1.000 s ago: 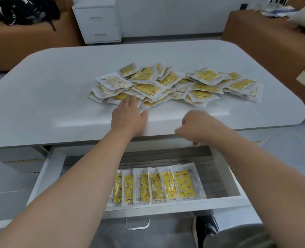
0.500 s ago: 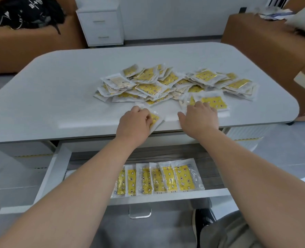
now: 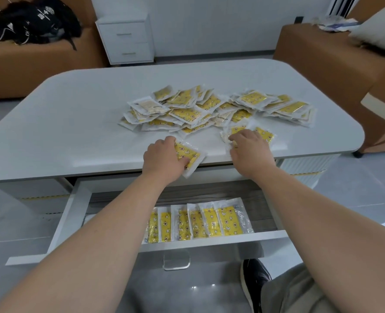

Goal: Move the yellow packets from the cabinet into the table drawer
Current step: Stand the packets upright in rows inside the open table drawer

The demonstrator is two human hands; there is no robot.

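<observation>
A heap of yellow packets in clear wrappers lies on the white table. My left hand grips one yellow packet at the table's front edge, so that it sticks out over the edge. My right hand rests with curled fingers on another packet or two just in front of the heap. Below, the table drawer stands pulled out, with a row of several yellow packets leaning side by side inside it.
A small white two-drawer cabinet stands against the far wall. Brown sofas sit at back left and at right, the left one with black bags on it. My shoe is on the floor under the drawer.
Both hands reached to the heap and dragged packets back toward the front edge. The left hand's packet now hangs over the edge; the right hand has curled onto its packets.
</observation>
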